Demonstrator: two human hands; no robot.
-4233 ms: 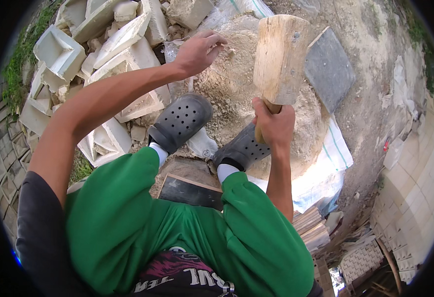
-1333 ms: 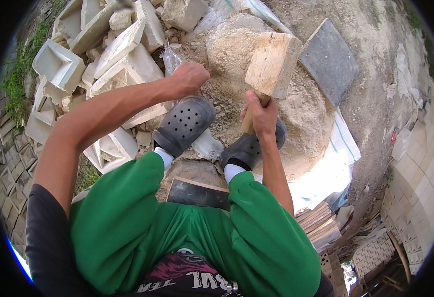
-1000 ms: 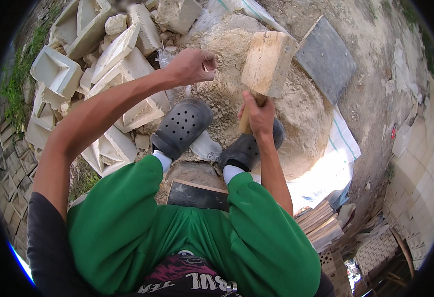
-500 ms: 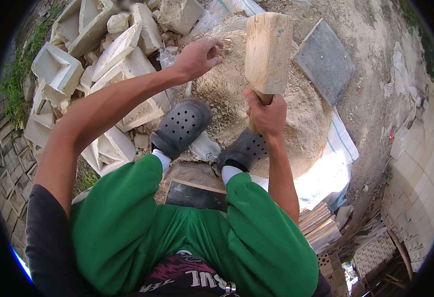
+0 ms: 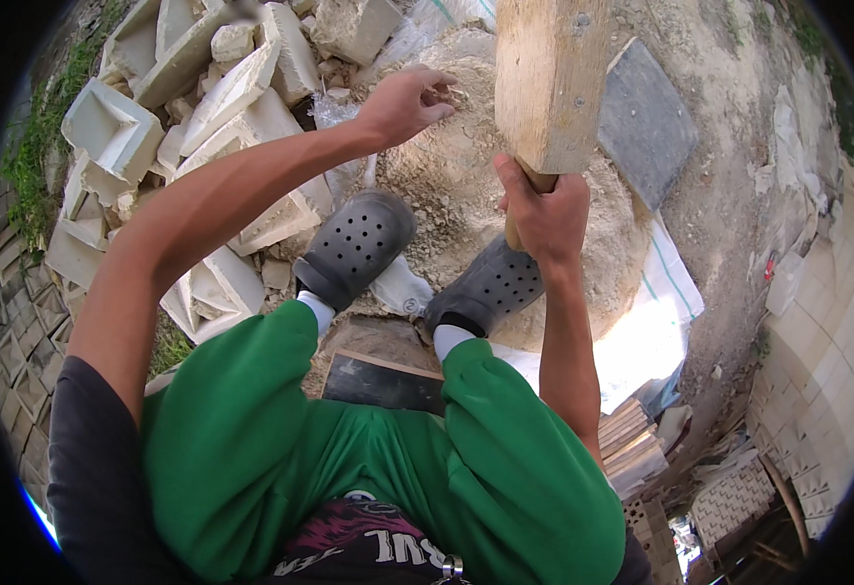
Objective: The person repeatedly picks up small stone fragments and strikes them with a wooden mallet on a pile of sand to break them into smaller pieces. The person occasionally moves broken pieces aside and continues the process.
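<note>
A big wooden mallet [image 5: 549,93] is raised over the mound, with my right hand [image 5: 552,216] wrapped round its handle just below the block-shaped head. The top of that head runs out of the picture. My left hand [image 5: 409,105] hovers at the far side of the pale powdery mound [image 5: 446,161], its fingers bent and thumb apart, with nothing plain to see in it. Crumbs of the mound lie near its fingertips. Both of my feet, in dark grey clogs [image 5: 359,242], rest at the near edge of the mound.
Broken off-white cast blocks [image 5: 227,102] are heaped at the left. A dark square slab [image 5: 649,122] lies right of the mallet. White sheeting [image 5: 656,322] spreads under the mound's right side. Stacked wooden strips [image 5: 632,439] and pale tiles [image 5: 817,322] are at the right.
The mallet and my right hand have moved up toward the camera and a little right. My left hand has shifted slightly right and away from me.
</note>
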